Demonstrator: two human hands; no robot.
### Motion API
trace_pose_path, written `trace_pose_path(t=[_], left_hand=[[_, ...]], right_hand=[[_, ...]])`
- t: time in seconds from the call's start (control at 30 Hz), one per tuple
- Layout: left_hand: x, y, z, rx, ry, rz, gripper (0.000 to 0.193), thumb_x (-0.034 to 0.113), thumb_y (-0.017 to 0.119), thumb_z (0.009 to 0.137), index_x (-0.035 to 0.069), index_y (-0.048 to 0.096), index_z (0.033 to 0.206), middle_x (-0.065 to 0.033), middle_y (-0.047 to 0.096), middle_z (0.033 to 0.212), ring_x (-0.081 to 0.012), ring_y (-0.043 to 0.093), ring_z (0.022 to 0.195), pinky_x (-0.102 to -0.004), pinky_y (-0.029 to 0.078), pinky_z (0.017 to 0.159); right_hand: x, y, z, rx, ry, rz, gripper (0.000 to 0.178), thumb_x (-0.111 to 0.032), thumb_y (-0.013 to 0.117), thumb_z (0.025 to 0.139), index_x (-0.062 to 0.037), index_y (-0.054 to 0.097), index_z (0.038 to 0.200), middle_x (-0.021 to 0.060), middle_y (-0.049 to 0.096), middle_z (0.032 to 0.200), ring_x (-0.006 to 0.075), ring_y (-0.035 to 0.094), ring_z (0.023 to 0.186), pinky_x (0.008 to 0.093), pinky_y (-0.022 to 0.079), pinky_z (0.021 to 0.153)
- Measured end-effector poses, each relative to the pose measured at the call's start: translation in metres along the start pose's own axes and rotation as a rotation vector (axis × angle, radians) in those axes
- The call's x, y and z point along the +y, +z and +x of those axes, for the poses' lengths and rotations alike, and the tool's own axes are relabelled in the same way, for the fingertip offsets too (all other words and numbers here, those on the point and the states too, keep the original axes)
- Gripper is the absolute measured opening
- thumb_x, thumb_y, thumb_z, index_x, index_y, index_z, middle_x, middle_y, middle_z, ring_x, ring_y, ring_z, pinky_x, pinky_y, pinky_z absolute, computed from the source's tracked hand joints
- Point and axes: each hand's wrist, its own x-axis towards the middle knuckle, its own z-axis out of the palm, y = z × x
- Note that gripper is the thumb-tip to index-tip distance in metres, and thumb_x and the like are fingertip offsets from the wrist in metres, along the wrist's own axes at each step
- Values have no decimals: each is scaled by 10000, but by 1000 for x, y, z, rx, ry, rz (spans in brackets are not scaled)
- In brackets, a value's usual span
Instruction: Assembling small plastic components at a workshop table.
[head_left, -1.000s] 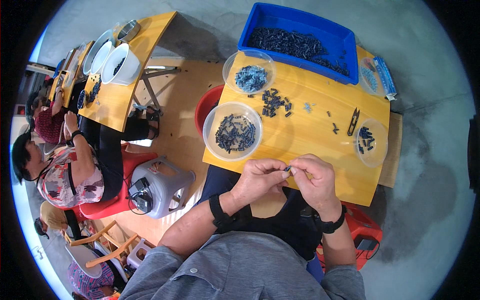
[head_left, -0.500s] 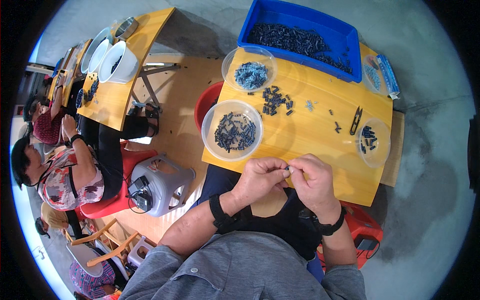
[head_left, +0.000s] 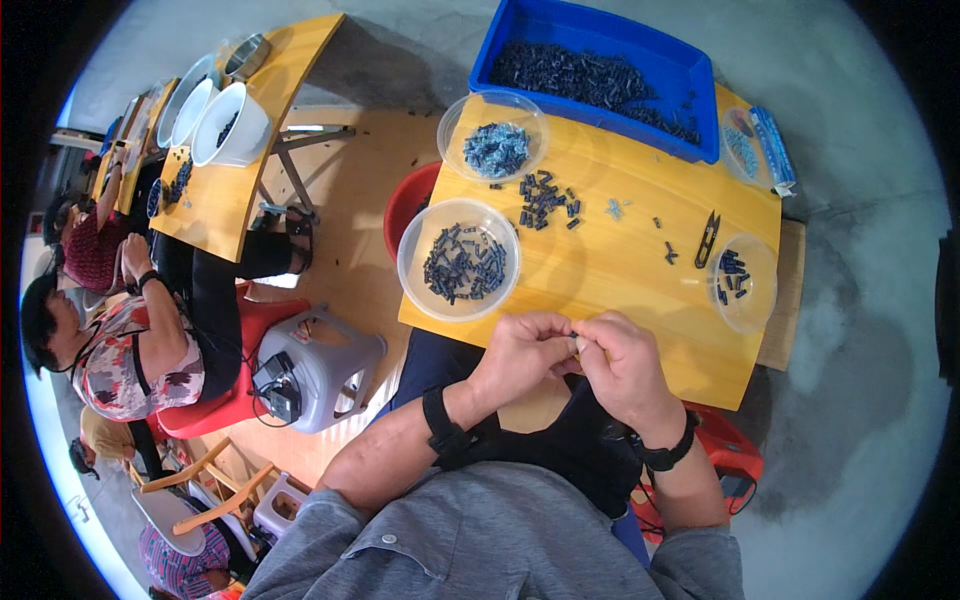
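Note:
At the table's near edge, my left hand (head_left: 520, 362) and my right hand (head_left: 625, 368) meet fingertip to fingertip. Both pinch a small dark piece (head_left: 574, 336), mostly hidden by the fingers. Just beyond my left hand stands a clear round tub (head_left: 408, 262) with small black cylindrical parts (head_left: 462, 262) in it. A pile of similar black parts (head_left: 545, 200) lies on the yellow table (head_left: 640, 290). Behind it is a tub of light-blue and dark pieces (head_left: 497, 150). Right of my hands sits a tub (head_left: 755, 312) holding a few black parts.
A blue bin (head_left: 650, 50) of black parts spans the far edge. Thread snips (head_left: 707, 240) lie near the right tub. A blue box (head_left: 772, 150) sits at the far right corner, a red bucket (head_left: 400, 205) left of the table. Co-workers (head_left: 150, 350) sit at another table (head_left: 300, 70).
My fingers have drawn slightly closer over the small piece, and it shows less. The view has shifted a little; the things on the table lie as before.

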Motion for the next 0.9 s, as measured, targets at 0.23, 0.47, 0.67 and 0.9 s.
trace_pose_path(t=[0.23,0.47,0.67,0.9], left_hand=[[6,0,3,31,40,-116,81,10,651,835,-16,655,912,-37,646,900,-101,599,784,-229,495,725],[8,2,-3,-107,170,-129,103,-46,642,804,2,680,887,-131,565,1205,-163,518,1127,-314,428,927],[19,-3,-6,-300,100,-156,174,-63,642,783,3,695,934,-164,537,1289,-225,462,1242,-344,374,1010],[28,-8,-5,-447,107,-29,168,-31,650,780,0,699,938,-147,538,1295,-221,396,1301,-354,334,1041]], right_hand=[[11,-4,-3,192,264,440,161,-126,565,900,30,605,895,88,618,737,157,613,626,279,499,583],[35,-5,-9,-435,665,1050,622,-569,433,920,16,588,776,87,585,561,152,548,382,231,439,337],[36,-8,-5,-816,590,1302,630,-596,442,899,8,572,779,88,562,555,145,545,395,231,444,348],[39,11,-25,-884,704,1657,608,-643,417,883,-48,515,797,75,508,553,149,473,369,274,427,360]])
